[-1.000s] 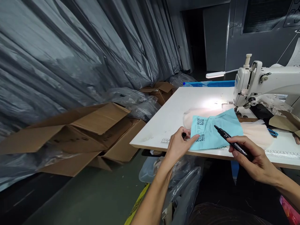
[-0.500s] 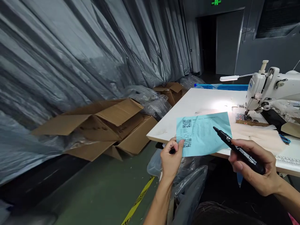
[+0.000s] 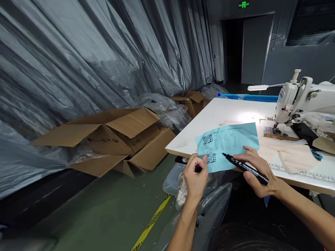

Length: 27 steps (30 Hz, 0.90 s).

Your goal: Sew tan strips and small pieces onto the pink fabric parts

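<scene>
My left hand [image 3: 195,179] is closed on the lower left corner of a light-blue printed sheet of paper [image 3: 235,138] that bears two QR codes. The round end of a black marker cap [image 3: 198,169] shows inside the same fist. Across the paper's lower right part lies my right hand [image 3: 259,170], its fingers closed round a black marker pen [image 3: 244,166]. The marker is uncapped, and its dark tip points up and left at the middle of the sheet. Whether the tip touches the paper I cannot tell.
Behind the paper is a white sewing table [image 3: 204,120] with a sewing machine [image 3: 290,101], pale pink fabric [image 3: 295,157] and blue-handled scissors [image 3: 317,155]. Open cardboard boxes [image 3: 117,136] and plastic bags [image 3: 172,116] lie to the left. A clear plastic bin [image 3: 171,179] stands under the table's corner.
My right hand has moved left and up with the marker, bringing its tip over the middle of the paper. The sheet has tilted slightly, and my left hand has shifted a little right.
</scene>
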Tool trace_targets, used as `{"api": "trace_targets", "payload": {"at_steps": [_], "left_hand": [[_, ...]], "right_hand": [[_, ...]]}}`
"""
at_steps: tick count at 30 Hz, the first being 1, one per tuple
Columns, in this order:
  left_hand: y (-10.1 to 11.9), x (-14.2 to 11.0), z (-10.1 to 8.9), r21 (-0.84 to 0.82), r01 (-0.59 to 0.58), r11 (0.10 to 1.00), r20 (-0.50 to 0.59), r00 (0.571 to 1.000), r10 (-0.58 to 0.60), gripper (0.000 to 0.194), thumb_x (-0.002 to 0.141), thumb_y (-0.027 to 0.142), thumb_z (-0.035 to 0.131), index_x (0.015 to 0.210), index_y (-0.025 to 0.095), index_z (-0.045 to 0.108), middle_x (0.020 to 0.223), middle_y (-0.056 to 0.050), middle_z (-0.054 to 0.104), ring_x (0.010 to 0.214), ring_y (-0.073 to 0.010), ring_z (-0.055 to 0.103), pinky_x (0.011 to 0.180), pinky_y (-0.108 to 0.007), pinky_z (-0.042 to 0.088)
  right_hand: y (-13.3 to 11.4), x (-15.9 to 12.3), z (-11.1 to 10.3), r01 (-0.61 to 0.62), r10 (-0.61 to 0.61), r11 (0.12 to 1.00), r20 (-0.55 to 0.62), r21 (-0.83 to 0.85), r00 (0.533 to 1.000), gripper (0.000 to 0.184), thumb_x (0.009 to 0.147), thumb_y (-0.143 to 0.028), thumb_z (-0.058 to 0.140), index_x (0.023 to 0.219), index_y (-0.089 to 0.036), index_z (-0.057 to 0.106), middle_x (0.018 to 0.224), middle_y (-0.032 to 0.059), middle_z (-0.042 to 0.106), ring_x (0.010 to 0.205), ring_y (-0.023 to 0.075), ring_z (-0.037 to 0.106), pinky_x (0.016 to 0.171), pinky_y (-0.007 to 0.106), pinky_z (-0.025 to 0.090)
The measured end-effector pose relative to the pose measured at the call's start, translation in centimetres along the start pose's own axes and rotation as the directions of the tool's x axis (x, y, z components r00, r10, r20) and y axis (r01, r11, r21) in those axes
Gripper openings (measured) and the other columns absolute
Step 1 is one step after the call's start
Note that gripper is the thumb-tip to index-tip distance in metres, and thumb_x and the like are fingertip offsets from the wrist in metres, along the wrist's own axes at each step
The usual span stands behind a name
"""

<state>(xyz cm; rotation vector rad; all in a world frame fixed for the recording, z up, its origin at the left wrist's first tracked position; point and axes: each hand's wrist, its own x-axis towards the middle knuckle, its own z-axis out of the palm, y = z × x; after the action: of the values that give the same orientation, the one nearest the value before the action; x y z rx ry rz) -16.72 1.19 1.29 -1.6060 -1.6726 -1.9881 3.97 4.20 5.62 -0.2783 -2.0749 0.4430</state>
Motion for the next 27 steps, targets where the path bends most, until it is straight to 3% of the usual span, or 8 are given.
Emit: {"api": "trace_targets", "payload": {"at_steps": [5, 15, 21, 27], "left_hand": [[-0.2, -0.2, -0.1, -0.047, 0.074, 0.996, -0.052, 0.996, -0.076, 0.041, 0.082, 0.022, 0.061, 0.054, 0.020, 0.031, 0.056, 0.006, 0.031, 0.054, -0.0100, 0.034, 0.057, -0.021, 0.034], [0.8, 0.0, -1.0, -0.042, 0.164, 0.986, -0.027, 0.986, -0.165, 0.043, 0.081, 0.027, 0.062, 0.055, 0.020, 0.029, 0.057, 0.007, 0.026, 0.055, -0.0100, 0.029, 0.079, -0.026, 0.044], [1.6, 0.6, -1.6, -0.017, 0.164, 0.986, 0.026, 0.986, -0.163, 0.040, 0.082, 0.027, 0.060, 0.055, 0.020, 0.031, 0.058, 0.006, 0.028, 0.053, -0.0094, 0.031, 0.057, -0.020, 0.037], [1.7, 0.5, -1.8, -0.023, 0.168, 0.986, 0.032, 0.985, -0.167, 0.042, 0.082, 0.027, 0.061, 0.056, 0.020, 0.029, 0.057, 0.006, 0.026, 0.053, -0.0095, 0.031, 0.057, -0.021, 0.035]], "right_hand": [[1.1, -1.3, 1.6, -0.089, 0.085, 0.991, -0.044, -0.104, 0.995, 0.027, 0.092, -0.022, 0.045, 0.117, -0.022, 0.054, 0.092, 0.0059, 0.067, 0.085, 0.0219, 0.066, 0.098, 0.052, 0.048], [1.1, -1.4, 2.6, -0.009, -0.003, 0.989, -0.077, -0.148, 0.997, 0.039, 0.087, -0.017, 0.050, 0.126, -0.023, 0.050, 0.087, 0.0026, 0.067, 0.074, 0.0175, 0.062, 0.102, 0.057, 0.042], [1.3, -1.5, 3.1, -0.017, 0.002, 0.984, -0.085, -0.177, 0.996, 0.038, 0.088, -0.017, 0.049, 0.125, -0.023, 0.051, 0.090, 0.0031, 0.069, 0.078, 0.0179, 0.064, 0.102, 0.055, 0.041], [1.4, -1.4, 3.4, -0.032, 0.021, 0.983, -0.063, -0.183, 0.998, 0.039, 0.087, -0.015, 0.049, 0.125, -0.024, 0.052, 0.093, 0.0035, 0.071, 0.084, 0.0187, 0.066, 0.103, 0.054, 0.040]]}}
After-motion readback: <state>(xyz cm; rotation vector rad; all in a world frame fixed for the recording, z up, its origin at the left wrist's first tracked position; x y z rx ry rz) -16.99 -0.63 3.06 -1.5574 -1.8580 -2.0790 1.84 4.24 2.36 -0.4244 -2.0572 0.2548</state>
